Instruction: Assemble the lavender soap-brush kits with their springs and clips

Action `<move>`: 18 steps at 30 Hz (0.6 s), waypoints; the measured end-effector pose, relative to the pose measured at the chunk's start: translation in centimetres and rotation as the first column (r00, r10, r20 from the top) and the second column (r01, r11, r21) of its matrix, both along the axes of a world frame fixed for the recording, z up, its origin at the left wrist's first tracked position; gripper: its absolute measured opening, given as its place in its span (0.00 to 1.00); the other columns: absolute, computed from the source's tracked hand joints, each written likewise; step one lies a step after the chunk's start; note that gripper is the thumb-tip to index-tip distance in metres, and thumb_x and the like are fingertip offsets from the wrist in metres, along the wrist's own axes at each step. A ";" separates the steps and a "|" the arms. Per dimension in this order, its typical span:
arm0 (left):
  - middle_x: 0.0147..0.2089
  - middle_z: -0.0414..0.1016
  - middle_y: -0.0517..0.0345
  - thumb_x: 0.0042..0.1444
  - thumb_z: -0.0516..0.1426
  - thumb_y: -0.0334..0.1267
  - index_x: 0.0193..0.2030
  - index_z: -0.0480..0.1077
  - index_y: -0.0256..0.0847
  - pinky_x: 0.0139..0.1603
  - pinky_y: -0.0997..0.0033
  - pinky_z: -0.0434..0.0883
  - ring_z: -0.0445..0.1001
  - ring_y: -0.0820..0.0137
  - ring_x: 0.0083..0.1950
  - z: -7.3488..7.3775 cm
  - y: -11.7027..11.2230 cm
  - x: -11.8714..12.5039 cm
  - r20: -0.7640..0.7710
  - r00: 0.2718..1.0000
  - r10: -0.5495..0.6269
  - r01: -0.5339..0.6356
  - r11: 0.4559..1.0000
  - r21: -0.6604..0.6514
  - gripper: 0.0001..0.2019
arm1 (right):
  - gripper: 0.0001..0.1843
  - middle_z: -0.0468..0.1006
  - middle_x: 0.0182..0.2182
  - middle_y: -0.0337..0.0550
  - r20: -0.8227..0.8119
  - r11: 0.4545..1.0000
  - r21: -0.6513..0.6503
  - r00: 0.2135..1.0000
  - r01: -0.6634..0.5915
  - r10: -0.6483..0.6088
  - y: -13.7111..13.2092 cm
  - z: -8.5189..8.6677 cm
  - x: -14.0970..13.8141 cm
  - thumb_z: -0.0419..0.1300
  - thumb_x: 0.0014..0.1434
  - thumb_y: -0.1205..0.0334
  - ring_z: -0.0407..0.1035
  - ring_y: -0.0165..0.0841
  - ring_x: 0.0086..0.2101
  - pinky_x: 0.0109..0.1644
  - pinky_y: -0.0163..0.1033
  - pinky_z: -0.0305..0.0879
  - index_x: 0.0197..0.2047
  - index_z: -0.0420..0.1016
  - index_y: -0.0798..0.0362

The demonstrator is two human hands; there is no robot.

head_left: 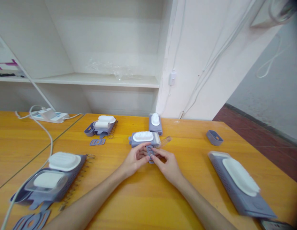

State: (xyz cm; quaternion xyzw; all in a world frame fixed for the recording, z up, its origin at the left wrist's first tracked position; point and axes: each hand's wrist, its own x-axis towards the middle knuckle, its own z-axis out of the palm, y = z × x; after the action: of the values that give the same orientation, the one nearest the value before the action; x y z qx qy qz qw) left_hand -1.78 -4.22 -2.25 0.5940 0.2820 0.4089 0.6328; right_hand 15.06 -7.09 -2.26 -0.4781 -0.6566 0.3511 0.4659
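One slotted grey piece is pinched by the left hand and right hand, just in front of a grey case, toward the tabletop's far edge.

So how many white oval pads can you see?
5: the near-left pad, the back-left pad, the bristly middle pad, the back-middle pad behind it, and the far-right pad.

- Tabletop: wood, varnished, smooth, glossy in spots.
- Held slotted pc: plastic-lkg, matt.
- Ctr pad: plastic-lkg, rough w/ nubs.
- R-side casing: plastic-lkg, matt, mostly smooth.
- Lwr-L roll: smooth, matt; mat'l unclear.
- Shelf film: clear plastic, crinkled, shiny.
- Wall: matt, paint-lkg.
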 end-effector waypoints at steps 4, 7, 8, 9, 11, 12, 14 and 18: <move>0.48 0.72 0.50 0.42 0.67 0.36 0.54 0.62 0.40 0.46 0.68 0.68 0.72 0.67 0.44 -0.4 -0.2 0.5 -0.078 0.997 0.029 -0.027 0.999 0.019 0.31 | 0.13 0.79 0.34 0.43 0.047 0.997 0.045 0.997 -0.060 0.058 0.0 0.6 0.2 0.54 0.59 0.62 0.73 0.35 0.36 0.43 0.39 0.68 0.42 0.79 0.52; 0.42 0.73 0.53 0.43 0.66 0.37 0.51 0.64 0.37 0.39 0.72 0.68 0.71 0.70 0.39 -0.4 -0.1 0.8 -0.112 0.991 0.070 -0.071 0.998 0.002 0.28 | 0.14 0.79 0.35 0.44 0.090 0.993 0.086 0.992 0.084 -0.092 0.7 1.1 1.4 0.52 0.60 0.62 0.73 0.34 0.36 0.44 0.39 0.68 0.43 0.77 0.53; 0.40 0.73 0.54 0.44 0.65 0.38 0.51 0.65 0.37 0.36 0.74 0.67 0.71 0.71 0.37 -0.3 0.0 0.8 -0.130 0.988 0.086 -0.087 0.996 -0.002 0.27 | 0.15 0.79 0.36 0.45 0.127 0.977 0.125 0.973 0.175 -0.191 1.0 1.3 2.1 0.52 0.59 0.61 0.72 0.35 0.37 0.45 0.40 0.68 0.43 0.77 0.54; 0.38 0.73 0.55 0.45 0.65 0.39 0.51 0.65 0.36 0.33 0.75 0.66 0.70 0.72 0.35 -0.2 0.0 0.8 -0.150 0.984 0.101 -0.103 0.995 -0.004 0.26 | 0.16 0.79 0.38 0.47 0.174 0.947 0.175 0.939 0.268 -0.298 1.5 1.5 2.9 0.51 0.59 0.60 0.72 0.36 0.40 0.47 0.41 0.66 0.44 0.76 0.55; 0.35 0.72 0.56 0.48 0.63 0.41 0.50 0.66 0.35 0.30 0.76 0.64 0.68 0.73 0.32 0.2 -0.1 0.8 -0.185 0.975 0.123 -0.125 0.992 0.001 0.23 | 0.17 0.77 0.42 0.50 0.311 0.878 0.271 0.828 0.394 -0.467 2.4 2.0 5.0 0.51 0.59 0.60 0.70 0.38 0.44 0.52 0.43 0.63 0.45 0.75 0.57; 0.35 0.72 0.56 0.49 0.62 0.42 0.50 0.66 0.35 0.30 0.76 0.64 0.68 0.73 0.32 0.3 -0.1 0.8 -0.196 0.971 0.136 -0.136 0.991 0.012 0.22 | 0.18 0.76 0.43 0.51 0.389 0.846 0.296 0.752 0.445 -0.532 2.8 2.3 6.2 0.51 0.58 0.59 0.69 0.39 0.46 0.54 0.44 0.61 0.46 0.75 0.58; 0.36 0.72 0.55 0.50 0.61 0.42 0.48 0.68 0.35 0.33 0.76 0.64 0.68 0.73 0.34 0.6 -0.2 0.8 -0.212 0.964 0.158 -0.153 0.987 0.039 0.20 | 0.21 0.74 0.46 0.53 0.547 0.790 0.287 0.584 0.542 -0.599 3.6 2.9 8.4 0.51 0.57 0.57 0.67 0.42 0.48 0.54 0.47 0.60 0.49 0.73 0.57; 0.35 0.72 0.55 0.51 0.60 0.43 0.48 0.69 0.35 0.35 0.74 0.64 0.68 0.73 0.33 0.8 -0.4 0.7 -0.237 0.957 0.169 -0.161 0.986 0.052 0.19 | 0.26 0.69 0.51 0.57 0.758 0.642 0.231 0.278 0.731 -0.590 5.2 4.2 12.1 0.51 0.56 0.49 0.62 0.51 0.52 0.50 0.56 0.61 0.54 0.70 0.51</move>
State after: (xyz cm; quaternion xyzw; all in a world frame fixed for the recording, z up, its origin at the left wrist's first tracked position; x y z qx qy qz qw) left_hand -1.05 -4.63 -1.45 0.6238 0.3986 0.3898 0.5478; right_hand 27.11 -1.89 1.99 -0.8432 -0.4974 -0.0685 0.1921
